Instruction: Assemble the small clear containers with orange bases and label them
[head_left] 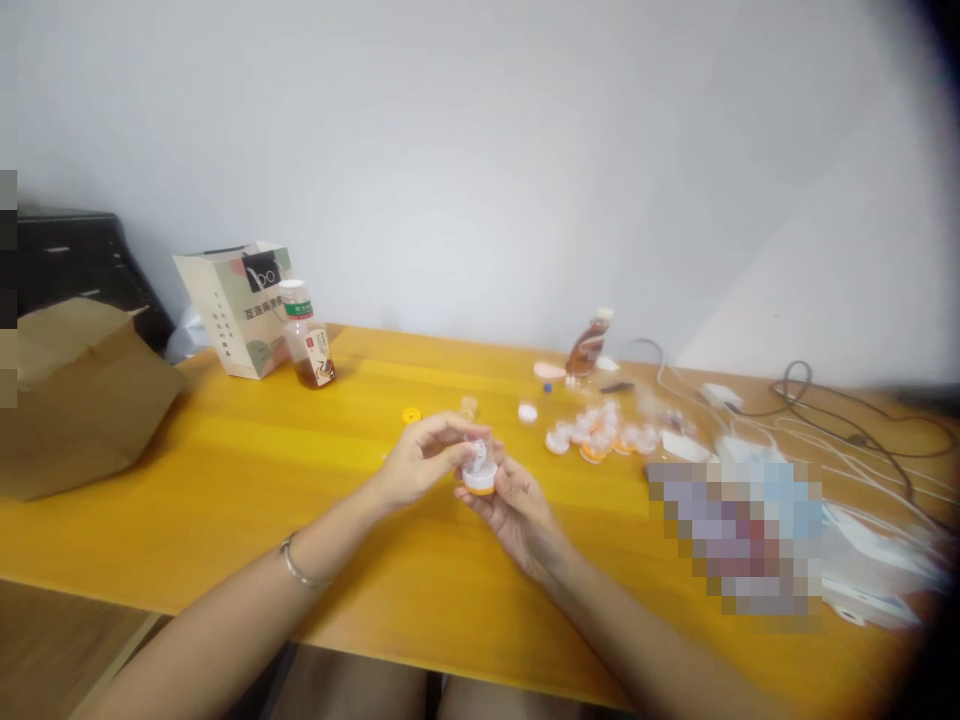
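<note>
Left hand (411, 466) pinches and right hand (525, 515) cradles a white-and-orange piece (481, 477), fingers (450, 427) closed around it, apparently mid-work over the bench (225, 520); similar pieces (598, 432) cluster at its two o'clock, completion unclear.

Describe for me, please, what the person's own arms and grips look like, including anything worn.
The left arm and right arm show no sleeves. A thin, curved, silver-coloured bracelet goes around the left arm; the right arm shows none. The left grip and right grip wear no gloves.
</note>
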